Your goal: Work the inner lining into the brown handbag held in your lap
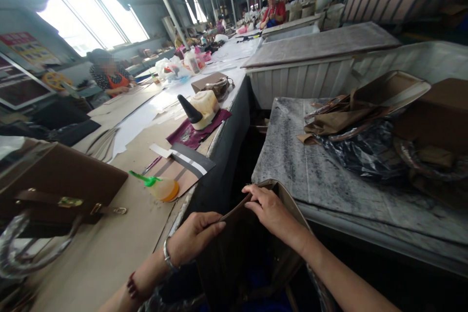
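Note:
Below me, between the bench and the grey board, a brown handbag (223, 253) stands with its mouth open upward. On the bag's near-left rim, my left hand (195, 236) pinches the edge between thumb and fingers. Farther along the same rim, my right hand (268, 212) grips the edge, its forearm crossing over the bag's opening. The bag's lower part is dark and partly hidden by my arms. To the left of my left hand, a small bottle of yellow liquid with a green spout (161, 187) lies on the bench.
A finished-looking brown handbag (69, 180) with wrapped handles sits at left on the bench (146, 234). A glue container with a black nozzle (204, 108) stands on purple material. More brown bag pieces (365, 112) lie on the grey board (281, 156) at right. Co-workers sit farther back.

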A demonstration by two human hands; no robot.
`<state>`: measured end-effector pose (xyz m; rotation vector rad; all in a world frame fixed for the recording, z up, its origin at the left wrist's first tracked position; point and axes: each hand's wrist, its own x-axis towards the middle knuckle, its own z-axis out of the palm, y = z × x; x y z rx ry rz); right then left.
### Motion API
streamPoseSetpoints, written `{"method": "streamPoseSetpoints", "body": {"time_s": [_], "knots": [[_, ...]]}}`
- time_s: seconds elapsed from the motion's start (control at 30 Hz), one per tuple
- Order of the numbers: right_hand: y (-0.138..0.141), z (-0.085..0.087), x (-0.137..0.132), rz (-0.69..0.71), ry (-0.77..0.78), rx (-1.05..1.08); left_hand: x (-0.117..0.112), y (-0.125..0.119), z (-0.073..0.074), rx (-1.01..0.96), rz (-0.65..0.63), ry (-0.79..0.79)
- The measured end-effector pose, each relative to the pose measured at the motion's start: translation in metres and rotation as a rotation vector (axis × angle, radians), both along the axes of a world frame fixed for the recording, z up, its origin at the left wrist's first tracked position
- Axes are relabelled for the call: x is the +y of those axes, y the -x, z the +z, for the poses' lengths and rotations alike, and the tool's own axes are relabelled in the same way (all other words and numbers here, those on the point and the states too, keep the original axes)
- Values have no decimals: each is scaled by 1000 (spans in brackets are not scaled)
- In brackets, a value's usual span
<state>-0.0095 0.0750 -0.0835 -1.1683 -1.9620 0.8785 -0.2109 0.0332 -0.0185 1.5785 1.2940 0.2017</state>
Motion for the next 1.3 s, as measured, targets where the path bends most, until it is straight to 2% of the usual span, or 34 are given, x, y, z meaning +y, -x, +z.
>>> {"method": "streamPoseSetpoints", "body": {"time_s": [0.3, 0.63, 0.8, 0.93, 1.3], "knots": [[3, 11, 7, 98, 32, -69, 0, 2, 1, 12, -6, -8], [14, 6, 15, 123, 32, -112, 8, 19, -11, -72, 150, 134], [12, 16, 3, 140, 40, -132, 7, 26, -15, -108, 195, 158], [8, 20, -1, 125, 31, -166, 6, 24, -15, -90, 157, 120], [14, 9, 10, 22, 75, -54, 7, 19, -9, -87, 113, 103]]}}
